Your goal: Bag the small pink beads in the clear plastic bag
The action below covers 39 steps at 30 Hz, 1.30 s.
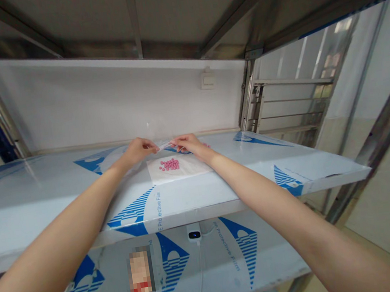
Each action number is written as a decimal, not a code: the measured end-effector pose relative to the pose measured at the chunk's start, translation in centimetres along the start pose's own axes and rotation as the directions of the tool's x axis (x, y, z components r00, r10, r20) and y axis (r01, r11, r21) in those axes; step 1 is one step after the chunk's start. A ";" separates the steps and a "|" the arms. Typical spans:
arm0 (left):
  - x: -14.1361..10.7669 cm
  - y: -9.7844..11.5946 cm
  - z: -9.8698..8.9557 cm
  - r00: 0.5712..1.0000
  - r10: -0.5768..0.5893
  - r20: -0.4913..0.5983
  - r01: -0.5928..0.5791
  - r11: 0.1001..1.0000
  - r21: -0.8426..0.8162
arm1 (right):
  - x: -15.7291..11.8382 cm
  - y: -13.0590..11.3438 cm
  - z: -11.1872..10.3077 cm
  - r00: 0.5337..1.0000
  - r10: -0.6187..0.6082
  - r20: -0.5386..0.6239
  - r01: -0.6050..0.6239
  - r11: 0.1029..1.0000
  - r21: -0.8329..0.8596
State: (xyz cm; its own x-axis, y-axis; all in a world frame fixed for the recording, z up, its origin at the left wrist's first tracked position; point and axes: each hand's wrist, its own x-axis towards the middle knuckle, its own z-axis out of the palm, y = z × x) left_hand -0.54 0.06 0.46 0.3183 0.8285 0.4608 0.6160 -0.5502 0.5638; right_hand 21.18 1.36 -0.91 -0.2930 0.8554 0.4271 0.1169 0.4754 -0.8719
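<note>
Pinching thin clear plastic above the upper shelf: left grip and right grip both narrow, fingertips on it, a strip spanning between. Plastic is see-through, glossy, full outline hard to read. Just in front: small round pink beads, loosely clustered on a white sheet. More pink shows behind right wrist. Right forearm blocks sheet's right end. Lower shelf: white device, cabled. Wall switch behind.
</note>
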 end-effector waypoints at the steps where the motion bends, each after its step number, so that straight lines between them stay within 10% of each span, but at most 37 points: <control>1: 0.0 0.0 -0.1 1.000 0.001 -0.005 -0.002 1.000 -0.019 | -0.1 -0.1 0.0 1.000 0.000 -0.005 0.000 1.000 -0.003; 39: -0.1 1.3 1.2 0.999 0.015 0.030 -0.008 0.980 -0.199 | -0.7 -1.0 0.9 0.992 -0.052 0.113 0.064 0.992 -0.105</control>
State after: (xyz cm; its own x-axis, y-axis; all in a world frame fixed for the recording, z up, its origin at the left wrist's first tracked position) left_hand 1.13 -0.65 0.29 0.3490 0.8230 0.4481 0.4572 -0.5669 0.6852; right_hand 20.44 0.13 -0.55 -0.4039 0.8007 0.4424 0.1972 0.5485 -0.8126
